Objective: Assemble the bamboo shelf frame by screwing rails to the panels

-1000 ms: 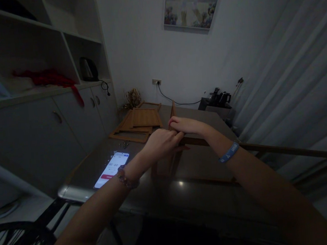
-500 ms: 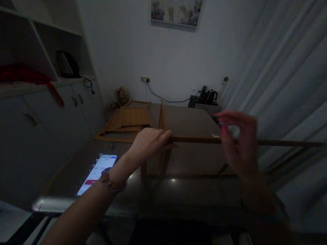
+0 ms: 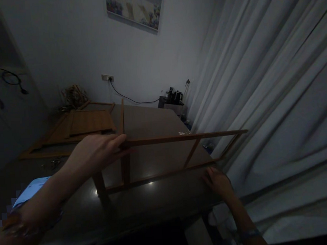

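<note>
A wooden frame (image 3: 164, 139) with long rails and crossbars stands on its side on the dark table. My left hand (image 3: 102, 147) is closed around the joint at its near left corner, where an upright wooden board (image 3: 121, 120) meets the top rail. My right hand (image 3: 217, 181) is low at the table's right edge, beside the frame's bottom rail. Its fingers are bent together against the tabletop; whatever they hold, if anything, is too dark to see.
Flat wooden panels (image 3: 90, 122) lie stacked at the table's left. Small metal parts (image 3: 55, 162) and a lit phone (image 3: 33, 187) are near my left forearm. A white curtain (image 3: 262, 93) hangs along the right. Black appliances (image 3: 175, 95) stand on a small cabinet beyond the table.
My view has turned right. My right hand has come down from above the top rail to the tabletop by the bottom rail. My left hand keeps its hold on the frame's corner.
</note>
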Demonstrator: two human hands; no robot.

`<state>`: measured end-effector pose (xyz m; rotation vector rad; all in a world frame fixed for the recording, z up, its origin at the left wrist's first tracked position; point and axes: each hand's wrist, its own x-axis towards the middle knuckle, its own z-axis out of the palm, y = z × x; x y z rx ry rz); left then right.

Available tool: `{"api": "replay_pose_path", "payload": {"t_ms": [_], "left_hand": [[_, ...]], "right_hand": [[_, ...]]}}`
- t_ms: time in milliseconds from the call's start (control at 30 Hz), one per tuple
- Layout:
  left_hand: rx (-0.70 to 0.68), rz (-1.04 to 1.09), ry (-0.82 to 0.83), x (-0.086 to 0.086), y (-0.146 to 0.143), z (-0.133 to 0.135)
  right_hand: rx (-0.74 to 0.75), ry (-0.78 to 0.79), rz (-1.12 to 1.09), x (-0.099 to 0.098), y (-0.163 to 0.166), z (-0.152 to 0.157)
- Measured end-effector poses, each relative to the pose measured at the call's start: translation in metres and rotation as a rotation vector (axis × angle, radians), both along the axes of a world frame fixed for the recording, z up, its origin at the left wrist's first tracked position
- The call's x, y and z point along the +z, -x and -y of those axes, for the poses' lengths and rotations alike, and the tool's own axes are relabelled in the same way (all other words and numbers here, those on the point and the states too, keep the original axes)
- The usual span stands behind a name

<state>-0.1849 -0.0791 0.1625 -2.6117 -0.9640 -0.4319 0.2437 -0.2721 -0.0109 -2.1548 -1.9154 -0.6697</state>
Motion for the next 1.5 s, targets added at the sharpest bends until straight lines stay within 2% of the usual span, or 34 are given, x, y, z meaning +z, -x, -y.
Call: {"api": "replay_pose_path", "payload": {"t_ms": [133, 267, 433, 567, 667, 800, 900, 1000, 1200, 1500], "left_hand": [[-0.009, 0.034, -0.017, -0.003, 0.001, -0.003], [-0.007, 0.031, -0.021, -0.002, 0.001, -0.002], [0.023, -0.006, -0.025, 0.001, 0.0, 0.001], [0.034, -0.028, -0.02, 0.007, -0.002, 0.006], [0.032, -0.02, -0.049, 0.008, -0.002, 0.008], [0.022, 0.014, -0.104, 0.002, -0.002, 0.003], [0.008, 0.037, -0.139, -0.004, -0.002, -0.002], [0.005, 0.052, -0.149, -0.006, -0.002, -0.002], [-0.02, 0.055, -0.183, -0.003, -0.001, 0.001], [-0.004, 0.061, -0.168, -0.005, -0.001, 0.0]], "right_hand": [[0.073, 0.205, 0.061, 0.002, -0.001, -0.011], [0.184, 0.33, 0.113, 0.007, 0.002, -0.018], [0.28, 0.343, 0.153, 0.014, 0.017, -0.023], [0.422, 0.309, 0.132, 0.025, 0.062, -0.038], [0.499, 0.28, 0.089, 0.036, 0.108, -0.066], [0.475, 0.26, 0.028, 0.046, 0.157, -0.124], [0.483, 0.309, -0.006, 0.044, 0.173, -0.163], [0.494, 0.384, -0.021, 0.035, 0.178, -0.186], [0.511, 0.49, -0.032, 0.019, 0.179, -0.195], [0.532, 0.501, -0.065, 0.029, 0.189, -0.19]]}}
